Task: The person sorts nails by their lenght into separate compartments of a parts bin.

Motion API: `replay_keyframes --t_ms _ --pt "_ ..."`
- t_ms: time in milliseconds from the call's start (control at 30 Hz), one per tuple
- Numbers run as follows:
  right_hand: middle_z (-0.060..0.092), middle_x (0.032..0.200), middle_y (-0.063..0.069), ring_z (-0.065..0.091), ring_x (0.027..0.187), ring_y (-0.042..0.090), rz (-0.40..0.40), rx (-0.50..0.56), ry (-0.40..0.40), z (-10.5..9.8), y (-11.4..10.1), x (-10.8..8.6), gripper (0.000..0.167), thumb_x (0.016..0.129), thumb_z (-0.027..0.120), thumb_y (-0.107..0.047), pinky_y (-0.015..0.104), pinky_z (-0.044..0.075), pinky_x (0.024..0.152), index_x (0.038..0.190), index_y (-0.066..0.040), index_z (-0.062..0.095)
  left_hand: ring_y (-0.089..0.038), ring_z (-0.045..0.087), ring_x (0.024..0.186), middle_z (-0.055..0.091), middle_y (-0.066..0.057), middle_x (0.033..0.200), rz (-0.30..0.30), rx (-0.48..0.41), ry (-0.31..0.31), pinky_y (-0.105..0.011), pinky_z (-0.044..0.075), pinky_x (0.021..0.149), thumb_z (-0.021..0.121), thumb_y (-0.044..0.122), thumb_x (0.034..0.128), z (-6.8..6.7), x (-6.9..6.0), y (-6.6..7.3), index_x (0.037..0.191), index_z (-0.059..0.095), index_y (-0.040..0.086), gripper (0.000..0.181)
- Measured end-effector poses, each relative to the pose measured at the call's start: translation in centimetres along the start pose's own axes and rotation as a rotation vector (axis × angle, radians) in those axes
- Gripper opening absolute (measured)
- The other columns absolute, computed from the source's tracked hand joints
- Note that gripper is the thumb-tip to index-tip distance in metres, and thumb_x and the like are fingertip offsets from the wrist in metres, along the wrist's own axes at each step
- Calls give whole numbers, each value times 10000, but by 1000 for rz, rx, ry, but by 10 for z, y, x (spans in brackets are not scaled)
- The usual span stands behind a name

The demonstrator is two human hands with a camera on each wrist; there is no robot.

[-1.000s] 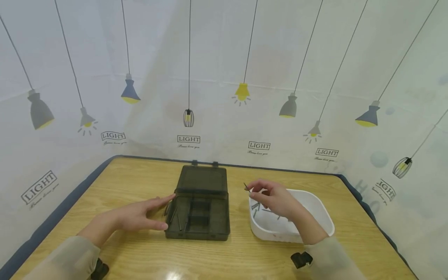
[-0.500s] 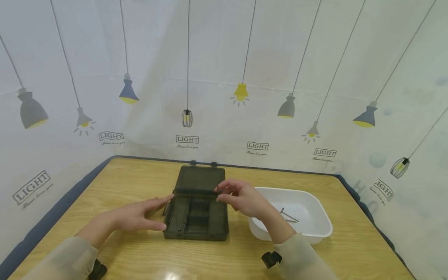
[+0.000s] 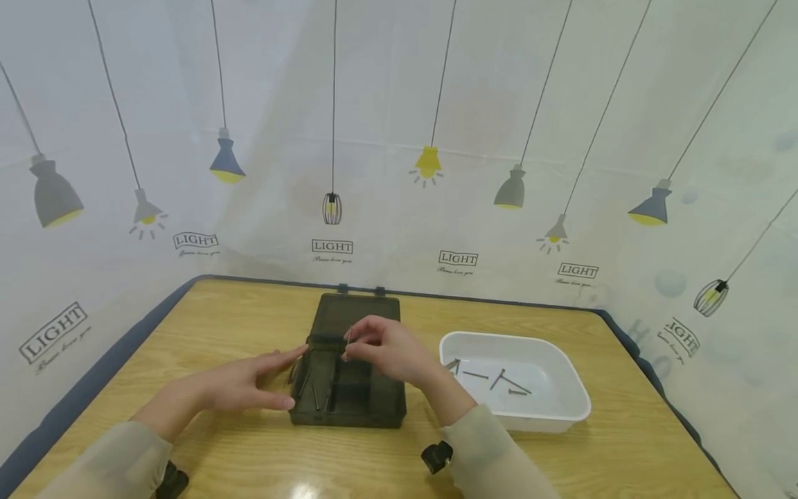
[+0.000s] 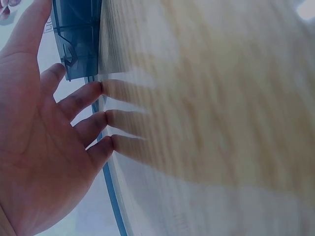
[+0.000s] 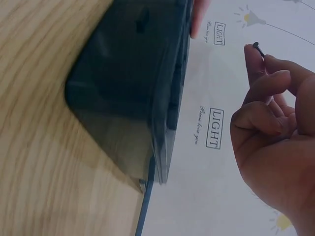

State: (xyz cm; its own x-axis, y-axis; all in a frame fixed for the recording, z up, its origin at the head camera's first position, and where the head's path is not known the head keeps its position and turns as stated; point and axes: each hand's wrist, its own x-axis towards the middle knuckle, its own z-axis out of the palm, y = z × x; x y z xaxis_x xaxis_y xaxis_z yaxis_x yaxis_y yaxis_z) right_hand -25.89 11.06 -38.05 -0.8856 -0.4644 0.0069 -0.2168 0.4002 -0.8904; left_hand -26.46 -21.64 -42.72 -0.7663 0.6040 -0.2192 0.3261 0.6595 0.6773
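My right hand (image 3: 399, 350) pinches a nail (image 5: 259, 50) between thumb and forefinger, above the open dark see-through box (image 3: 386, 409). In the right wrist view the nail's round head shows at the fingertips. The box is divided into compartments, and several nails (image 3: 316, 395) lie in the left one. Beside the box's left side my left hand (image 3: 243, 384) rests with fingers spread. Its forefinger and thumb reach the box edge; the left wrist view shows the other fingers (image 4: 81, 101) held straight, on or just over the table.
To the right stands a white tray (image 3: 576, 409) with several loose nails (image 3: 514, 384) in it. The box's lid (image 3: 358, 308) leans back toward the table's far edge. A printed sheet (image 3: 399, 83) hangs behind the wooden table (image 3: 231, 312).
My right hand has moved left with the nail, from over the white tray to above the box. The left hand has stayed at the box's left side.
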Motion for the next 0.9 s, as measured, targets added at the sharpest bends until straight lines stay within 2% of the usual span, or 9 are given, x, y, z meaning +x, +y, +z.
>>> replay_keyframes --t_ms 133,333,467,633,800,900 --pt "840 1017 50 583 650 157 20 32 -4 15 -2 7 217 1079 723 -216 262 482 589 1224 -55 710 -561 101 1676 239 -124 1834 -8 1 -4 -833 144 1275 757 544 1018 -1 -1 1 1767 244 344 930" --pt "836 1039 160 531 589 130 39 17 -18 32 -2 12 154 1060 753 -208 258 485 591 1176 -116 711 -557 104 1679 242 -122 1834 -20 -12 -10 -839 156 1268 763 550 1011 -1 -1 3 1766 246 356 935" --pt "840 1014 141 549 585 133 57 14 -31 39 0 12 216 1041 776 -208 261 487 598 1225 -122 702 -560 110 1677 245 -131 1832 -22 -14 -16 -850 168 1255 759 547 1015 -1 -2 5 1770 234 340 943" --pt "846 982 84 564 589 132 61 4 -28 38 3 10 318 1030 788 -231 261 493 605 1308 -103 702 -564 112 1675 253 -131 1830 -19 -9 -14 -853 174 1252 758 542 1017 -1 -3 6 1771 240 319 942" --pt "835 950 32 561 592 143 48 15 -11 29 4 5 272 1032 783 -257 273 499 609 1273 -148 718 -565 102 1675 248 -142 1829 -10 -10 -7 -848 153 1261 759 532 1020 -1 -3 5 1771 244 303 939" --pt "833 965 43 555 586 139 45 25 0 20 2 0 261 1037 775 -263 273 504 607 1264 -146 721 -564 101 1675 248 -142 1829 -9 -9 -5 -844 148 1265 759 536 1018 -1 -3 5 1771 246 304 940"
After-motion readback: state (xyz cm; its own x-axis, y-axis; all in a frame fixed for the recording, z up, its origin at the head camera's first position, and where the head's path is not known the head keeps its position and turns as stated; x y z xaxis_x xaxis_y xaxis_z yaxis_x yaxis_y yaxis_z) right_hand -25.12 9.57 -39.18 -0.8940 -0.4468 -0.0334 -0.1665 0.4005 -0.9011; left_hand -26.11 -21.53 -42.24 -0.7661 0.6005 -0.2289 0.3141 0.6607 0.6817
